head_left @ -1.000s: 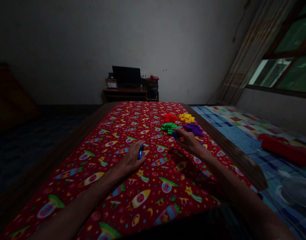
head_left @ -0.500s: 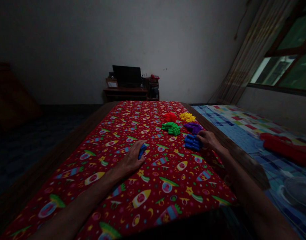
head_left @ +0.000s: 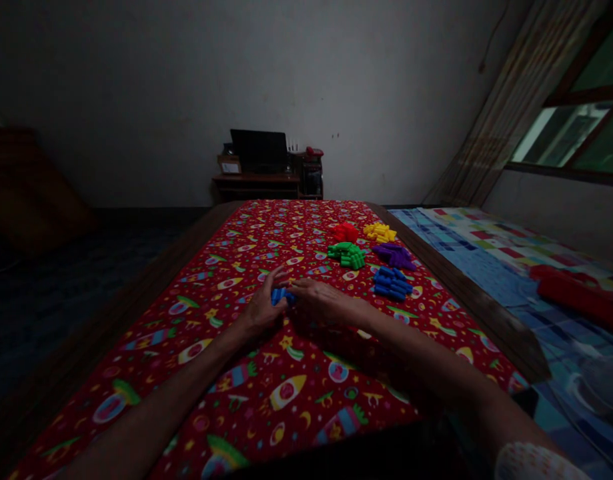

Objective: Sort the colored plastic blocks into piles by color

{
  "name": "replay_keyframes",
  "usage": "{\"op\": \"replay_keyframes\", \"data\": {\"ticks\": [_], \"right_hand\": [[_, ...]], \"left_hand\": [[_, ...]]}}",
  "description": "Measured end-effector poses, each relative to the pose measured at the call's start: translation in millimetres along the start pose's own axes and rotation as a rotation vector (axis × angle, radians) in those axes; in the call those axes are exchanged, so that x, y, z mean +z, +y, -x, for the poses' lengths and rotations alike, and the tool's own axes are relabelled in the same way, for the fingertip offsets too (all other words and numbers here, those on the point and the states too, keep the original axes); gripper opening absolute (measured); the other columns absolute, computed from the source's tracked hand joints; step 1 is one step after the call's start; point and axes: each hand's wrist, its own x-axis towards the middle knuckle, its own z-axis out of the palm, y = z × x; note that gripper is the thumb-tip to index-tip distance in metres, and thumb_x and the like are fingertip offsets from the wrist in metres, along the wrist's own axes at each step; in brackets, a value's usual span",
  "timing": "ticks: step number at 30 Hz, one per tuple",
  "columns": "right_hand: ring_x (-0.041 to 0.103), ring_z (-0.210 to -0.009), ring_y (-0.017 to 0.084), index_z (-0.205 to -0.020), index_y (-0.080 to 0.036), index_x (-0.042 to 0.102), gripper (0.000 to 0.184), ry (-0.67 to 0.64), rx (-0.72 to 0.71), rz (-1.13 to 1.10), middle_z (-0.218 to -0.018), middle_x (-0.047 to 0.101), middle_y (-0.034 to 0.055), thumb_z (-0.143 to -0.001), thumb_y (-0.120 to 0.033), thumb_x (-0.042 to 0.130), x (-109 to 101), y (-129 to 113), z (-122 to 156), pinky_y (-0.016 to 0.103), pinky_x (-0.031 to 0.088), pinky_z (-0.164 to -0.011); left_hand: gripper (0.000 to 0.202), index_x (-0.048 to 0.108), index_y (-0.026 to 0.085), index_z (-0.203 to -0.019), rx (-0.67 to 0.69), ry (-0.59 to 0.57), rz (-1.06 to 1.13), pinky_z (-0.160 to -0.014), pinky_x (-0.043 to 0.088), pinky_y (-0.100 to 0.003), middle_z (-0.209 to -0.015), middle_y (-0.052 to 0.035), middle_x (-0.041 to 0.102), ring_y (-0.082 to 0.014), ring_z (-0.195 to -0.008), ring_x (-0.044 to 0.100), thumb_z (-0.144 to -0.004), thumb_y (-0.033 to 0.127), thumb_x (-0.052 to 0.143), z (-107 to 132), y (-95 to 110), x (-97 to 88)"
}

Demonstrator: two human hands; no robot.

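Note:
Over the middle of the red patterned cloth, my left hand [head_left: 265, 305] is closed around blue plastic pieces [head_left: 282, 295], with its thumb across them and the fingers raised behind. My right hand [head_left: 322, 301] meets it from the right, fingers pinched at the right end of the same blue pieces; how many pieces there are is hidden by the fingers. Farther right on the cloth lies a pile of blue plastic pieces [head_left: 392, 285]. Beyond it are piles of purple pieces [head_left: 394, 255], green pieces [head_left: 347, 255], red pieces [head_left: 345, 233] and yellow pieces [head_left: 380, 233].
The red cloth [head_left: 286, 360] covers a long table with brown side edges [head_left: 443, 273]. To the right is a bed with a checked cover [head_left: 451, 233], bearing a long red object [head_left: 581, 293]. A desk with a dark monitor [head_left: 259, 150] stands by the far wall.
My right hand has moved left from the blue pile to my left hand. More blue now shows between the hands. The view has shifted slightly.

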Motion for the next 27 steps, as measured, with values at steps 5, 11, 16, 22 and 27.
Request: {"op": "replay_keyframes", "data": {"ticks": [5, 11, 16, 22, 27], "right_hand": [[0.059, -0.086, 0.017, -0.107, -0.014, 0.062, 0.023, -0.039, 0.027, 0.098, -0.096, 0.068, 0.0094, -0.086, -0.01, 0.056, 15, 14, -8, 0.026, 0.044, -0.078], [0.061, -0.082, 0.017, -0.102, -0.017, 0.064, 0.019, 0.194, 0.309, 0.157, -0.093, 0.069, 0.0078, -0.085, -0.013, 0.058, -55, 27, 58, 0.025, 0.043, -0.072], [0.06, -0.068, 0.016, -0.091, -0.016, 0.068, 0.012, 0.196, 0.515, 0.144, -0.082, 0.07, 0.006, -0.081, -0.016, 0.061, -108, 51, 122, 0.025, 0.041, -0.063], [0.064, -0.072, 0.019, -0.09, -0.015, 0.071, 0.016, 0.205, 0.608, 0.16, -0.084, 0.073, 0.0081, -0.078, -0.021, 0.061, -115, 65, 149, 0.028, 0.044, -0.065], [0.066, -0.077, 0.02, -0.098, -0.016, 0.071, 0.023, 0.349, 0.503, 0.134, -0.089, 0.073, 0.0103, -0.088, -0.024, 0.053, -100, 41, 124, 0.03, 0.048, -0.07]], "left_hand": [[0.067, 0.04, 0.017, -0.138, -0.004, 0.101, -0.185, -0.1, 0.048, -0.049, -0.13, -0.0158, 0.055, -0.0281, -0.115, 0.06, -0.073, 0.024, 0.054, -1, -10, 1.2], [0.053, 0.045, 0.017, -0.134, 0.152, 0.04, -0.339, -0.107, 0.041, -0.048, -0.131, -0.0144, 0.052, -0.0287, -0.125, 0.049, -0.084, 0.032, 0.053, 5, -7, 6.8], [0.058, 0.045, 0.018, -0.136, 0.196, -0.045, -0.395, -0.106, 0.042, -0.047, -0.132, -0.0139, 0.053, -0.0286, -0.125, 0.049, -0.081, 0.033, 0.055, 5, -11, 0.2], [0.059, 0.056, 0.02, -0.13, 0.109, -0.219, -0.328, -0.103, 0.045, -0.042, -0.127, -0.0114, 0.062, -0.0286, -0.118, 0.057, -0.072, 0.034, 0.06, 0, -7, -26.6], [0.055, 0.064, 0.023, -0.118, -0.076, -0.111, -0.182, -0.093, 0.052, -0.041, -0.109, -0.007, 0.072, -0.0285, -0.102, 0.066, -0.069, 0.047, 0.066, -3, 14, -26.4]]}}
